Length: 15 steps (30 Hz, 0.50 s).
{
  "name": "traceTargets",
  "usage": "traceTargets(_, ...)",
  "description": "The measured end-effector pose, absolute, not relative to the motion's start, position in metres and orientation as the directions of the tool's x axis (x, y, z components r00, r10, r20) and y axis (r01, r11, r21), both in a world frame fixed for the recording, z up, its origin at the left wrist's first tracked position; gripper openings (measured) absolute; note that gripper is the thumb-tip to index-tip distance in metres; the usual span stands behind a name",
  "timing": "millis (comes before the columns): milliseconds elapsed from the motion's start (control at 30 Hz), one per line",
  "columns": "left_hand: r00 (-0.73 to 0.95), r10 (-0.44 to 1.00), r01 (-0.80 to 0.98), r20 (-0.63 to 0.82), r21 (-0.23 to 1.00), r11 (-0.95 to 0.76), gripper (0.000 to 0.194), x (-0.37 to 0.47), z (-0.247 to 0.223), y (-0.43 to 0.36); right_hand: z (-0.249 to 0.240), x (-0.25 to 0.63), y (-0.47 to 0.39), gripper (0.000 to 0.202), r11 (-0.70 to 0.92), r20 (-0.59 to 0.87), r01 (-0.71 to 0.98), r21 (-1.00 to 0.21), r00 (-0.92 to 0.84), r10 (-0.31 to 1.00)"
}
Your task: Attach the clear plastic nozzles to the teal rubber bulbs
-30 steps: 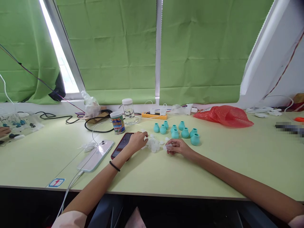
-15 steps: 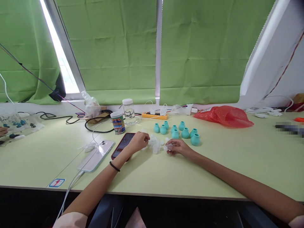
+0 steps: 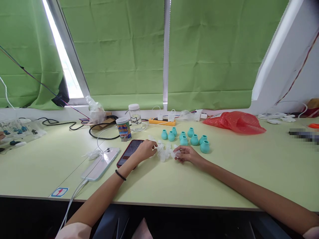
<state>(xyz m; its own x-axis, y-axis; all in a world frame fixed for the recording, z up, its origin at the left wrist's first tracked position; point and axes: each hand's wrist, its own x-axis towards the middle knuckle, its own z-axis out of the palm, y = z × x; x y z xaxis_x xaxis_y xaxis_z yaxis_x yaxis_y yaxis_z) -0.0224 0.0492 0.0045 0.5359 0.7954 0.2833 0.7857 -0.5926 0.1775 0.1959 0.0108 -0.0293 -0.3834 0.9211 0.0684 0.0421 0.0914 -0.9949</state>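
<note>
Small translucent white plastic pieces point(image 3: 163, 155) lie in a loose pile between my two hands. My left hand point(image 3: 147, 149) is at the pile's left edge, fingers curled together; what they hold, if anything, is hidden. On the other side my right hand point(image 3: 188, 154) pinches one translucent plastic piece point(image 3: 177, 153) between thumb and fingers, just above the tabletop. Behind the pile stand several small turquoise pots point(image 3: 183, 140), round-bellied with narrow open necks. A dark-red-cased phone point(image 3: 128, 153) lies partly under my left forearm.
A pale phone point(image 3: 102, 164) with white cables lies to the left. At the back are a labelled canister point(image 3: 124, 128), a clear jar point(image 3: 136, 119) and an orange power strip point(image 3: 161, 122). A red plastic bag point(image 3: 234, 122) rests at back right. A co-worker's fingers point(image 3: 2, 135) show at far left.
My left hand has shifted slightly and its fingers have curled in by the pile. Some translucent pieces lie differently, nearer my right hand. The pots look unmoved.
</note>
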Motion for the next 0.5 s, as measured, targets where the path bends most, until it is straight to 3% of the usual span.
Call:
traceTargets(200, 0.547, 0.721, 0.740, 0.425, 0.156, -0.654, 0.025, -0.014, 0.012, 0.034, -0.027, 0.193, 0.009, 0.028, 0.146, 0.118, 0.075, -0.986, -0.296, 0.948)
traceTargets(300, 0.630, 0.702, 0.705, 0.332, 0.134, -0.696, 0.036, -0.012, 0.011, 0.029, -0.024, 0.192, 0.007, 0.029, 0.182, 0.157, 0.090, -0.979, -0.230, 0.960)
traceTargets(500, 0.637, 0.745, 0.742, 0.200, 0.106, -0.662, 0.029, -0.010, 0.001, 0.035, -0.022, 0.195, 0.011, 0.029, 0.256, 0.252, 0.091, -0.962, -0.054, 0.966)
